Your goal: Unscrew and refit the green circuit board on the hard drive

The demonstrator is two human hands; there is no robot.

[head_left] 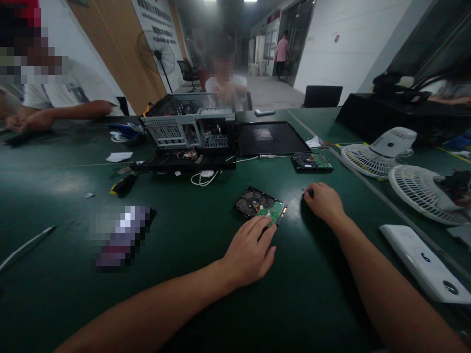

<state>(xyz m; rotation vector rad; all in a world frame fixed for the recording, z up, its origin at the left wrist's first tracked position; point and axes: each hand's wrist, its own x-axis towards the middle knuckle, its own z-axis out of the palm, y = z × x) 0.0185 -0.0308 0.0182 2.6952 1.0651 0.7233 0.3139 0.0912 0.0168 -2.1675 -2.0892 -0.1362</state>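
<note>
A hard drive (253, 200) lies on the green table, its green circuit board facing up. My left hand (250, 252) rests at its near edge, fingers stretched out and touching the board; the fingertips cover part of it. To the right of the drive, my right hand (326, 203) is closed low over the table. Between its fingers is a small dark tool with a thin tip (310, 192), mostly hidden by the hand and pointing left toward the drive. Farther back, a second hard drive (312, 163) lies on the table, apart from both hands.
An opened computer case (169, 130) stands at the back, beside its black side panel (270, 137). A yellow-and-black screwdriver (124, 184) and a blurred-out phone-like item (127, 235) lie left. White fan parts (368, 159) and a white casing (423, 262) lie right. People sit across the table.
</note>
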